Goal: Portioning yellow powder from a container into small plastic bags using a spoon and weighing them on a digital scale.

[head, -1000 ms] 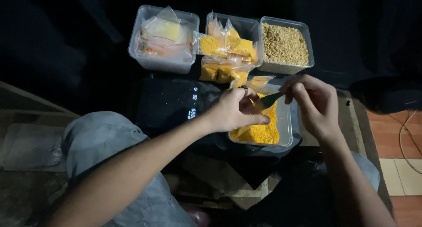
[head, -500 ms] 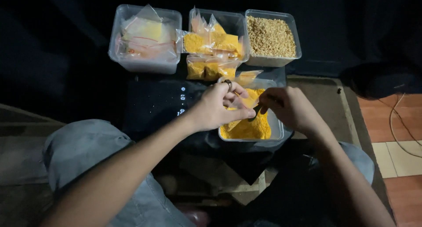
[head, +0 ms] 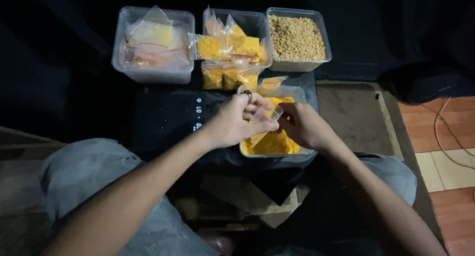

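A small clear plastic bag (head: 273,112) sits between both hands, right above the near tub of yellow crumbs (head: 272,142), which rests on a dark flat scale-like slab (head: 168,117) in front of the person's knees. The left hand (head: 237,123), ring on 1 finger, is curled with thumb and fingertips pinched on the bag's near edge. The right hand (head: 304,125) is closed around the bag's other side; whether it also holds a scoop cannot be told, since its fingers hide that part.

To do this filling step well, it seems best to keep the bag's mouth held wide by both pinches and low over the tub, so stray crumbs fall back in rather than onto the slab. A steady left-hand grip matters more than speed, as thin film folds shut easily.

Further out, 3 tubs line the far side: a left tub of empty clear bags with red seal strips (head: 151,45), a middle tub of filled yellow packets (head: 230,45) with 2 more packets (head: 230,77) lying just in front of it, and a right tub of tan granules (head: 296,38). Orange floor tiles (head: 445,132) and a pale cord (head: 443,137) show at the right.
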